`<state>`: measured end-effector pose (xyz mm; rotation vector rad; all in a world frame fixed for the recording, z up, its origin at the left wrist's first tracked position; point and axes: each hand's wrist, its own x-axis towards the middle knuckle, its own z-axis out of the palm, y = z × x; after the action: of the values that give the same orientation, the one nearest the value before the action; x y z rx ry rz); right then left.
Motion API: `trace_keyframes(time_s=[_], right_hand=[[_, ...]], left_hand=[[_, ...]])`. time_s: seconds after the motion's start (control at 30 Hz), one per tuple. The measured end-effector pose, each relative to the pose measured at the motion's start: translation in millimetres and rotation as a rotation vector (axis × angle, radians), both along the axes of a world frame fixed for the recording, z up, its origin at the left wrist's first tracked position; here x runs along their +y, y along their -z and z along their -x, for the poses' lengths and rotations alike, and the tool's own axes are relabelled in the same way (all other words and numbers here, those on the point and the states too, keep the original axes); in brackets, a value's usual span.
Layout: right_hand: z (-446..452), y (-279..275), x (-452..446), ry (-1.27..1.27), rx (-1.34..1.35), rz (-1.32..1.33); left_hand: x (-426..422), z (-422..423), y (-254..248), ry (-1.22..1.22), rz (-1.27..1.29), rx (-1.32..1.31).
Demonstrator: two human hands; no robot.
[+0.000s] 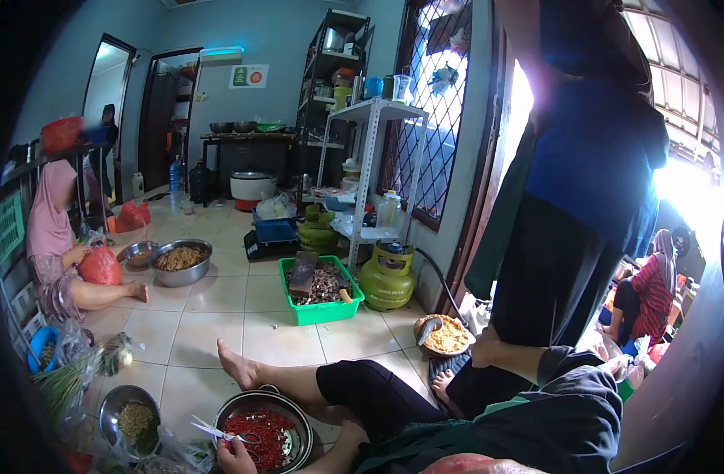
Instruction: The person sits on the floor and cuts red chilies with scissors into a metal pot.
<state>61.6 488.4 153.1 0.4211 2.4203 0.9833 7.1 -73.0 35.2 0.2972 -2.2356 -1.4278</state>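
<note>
My left hand (234, 458) is closed on a pair of scissors (213, 430) at the rim of a metal bowl (305, 444). The blades point left, and the handle loops lie over the cut red chillies (263, 430) inside the bowl. The bowl stands on the floor beside my bare leg. My right hand (484, 349), beyond a dark sleeve, is against the dark trousers of a person standing close by; its fingers cannot be made out. Near it sits a stone mortar (447, 336) of orange-yellow paste with a pestle (430, 329) resting in it.
A green crate (328, 314) of brown pieces stands ahead, beside a green gas cylinder (387, 283). Seated at the left, a person (52, 213) holds a red bag near a metal bowl (206, 267). Spring onions (69, 379) and another bowl (107, 426) are at lower left.
</note>
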Motion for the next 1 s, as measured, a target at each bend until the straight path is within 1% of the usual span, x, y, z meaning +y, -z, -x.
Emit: trace_keyframes(time_s=[0.1, 0.13, 0.2, 0.23, 0.3, 0.33, 0.37, 0.47, 0.5, 0.6, 0.63, 0.73, 0.8, 0.83, 0.87, 0.93, 0.97, 1.0], right_hand=[[-14.2, -40.0, -24.1, -0.071, 0.130, -0.105], [-14.0, -50.6, -27.2, -0.048, 0.145, -0.135], [-13.2, -73.9, -32.0, 0.001, 0.175, -0.195], [-12.4, -90.3, -38.6, 0.121, 0.091, -0.115], [-6.9, -71.1, -6.7, 0.109, 0.079, -0.129], [-5.3, -70.2, -7.2, 0.099, 0.070, -0.132], [-7.6, -68.0, -8.6, 0.060, 0.095, -0.106], [4.7, -45.8, 9.2, 0.133, 0.211, 0.009], [9.5, -36.0, 24.5, 0.085, 0.251, 0.057], [31.6, -16.8, 52.6, 0.008, 0.339, 0.126], [42.4, -13.6, 60.0, 0.019, 0.300, 0.085], [85.0, 57.1, 178.9, -0.191, 0.279, 0.031], [89.4, 33.2, 146.7, 0.015, 0.211, 0.086], [90.3, 25.6, 136.3, 0.058, 0.188, 0.103], [93.3, 15.8, 128.1, 0.080, 0.182, 0.111], [106.7, 37.2, 159.3, 0.091, 0.254, 0.129], [114.2, 61.6, 195.6, 0.122, 0.305, 0.101], [118.3, 78.1, 218.9, 0.156, 0.356, 0.073]], left_hand=[[-1.2, -2.4, -5.2, 0.055, -0.013, 0.070], [-3.1, -2.8, -3.2, 0.067, -0.016, 0.085], [-5.6, 3.8, 13.7, 0.025, -0.014, 0.013], [-6.7, 7.8, 21.4, 0.008, -0.013, -0.023], [-8.6, 12.2, 30.8, 0.025, -0.044, 0.029], [-9.2, 9.6, 28.1, 0.030, -0.055, 0.052], [-7.2, 6.4, 22.4, 0.041, -0.113, 0.004], [-6.8, 3.6, 18.7, 0.062, -0.138, -0.017], [-6.8, 4.0, 24.1, 0.039, -0.137, 0.006], [-6.4, 4.7, 22.9, 0.020, -0.204, -0.082], [-8.2, 6.1, 25.3, 0.045, -0.231, -0.102], [-9.8, 11.0, 35.4, 0.048, -0.085, -0.074], [-11.4, 14.9, 50.9, 0.064, -0.117, -0.016], [-9.0, 10.5, 42.9, 0.056, -0.144, -0.014], [-10.5, 10.0, 40.8, 0.077, -0.194, -0.076], [-7.8, 7.2, 31.9, 0.048, -0.200, -0.114], [-14.0, 15.2, 55.0, 0.024, -0.120, -0.068], [-17.9, 18.0, 61.6, 0.030, -0.100, -0.075]])
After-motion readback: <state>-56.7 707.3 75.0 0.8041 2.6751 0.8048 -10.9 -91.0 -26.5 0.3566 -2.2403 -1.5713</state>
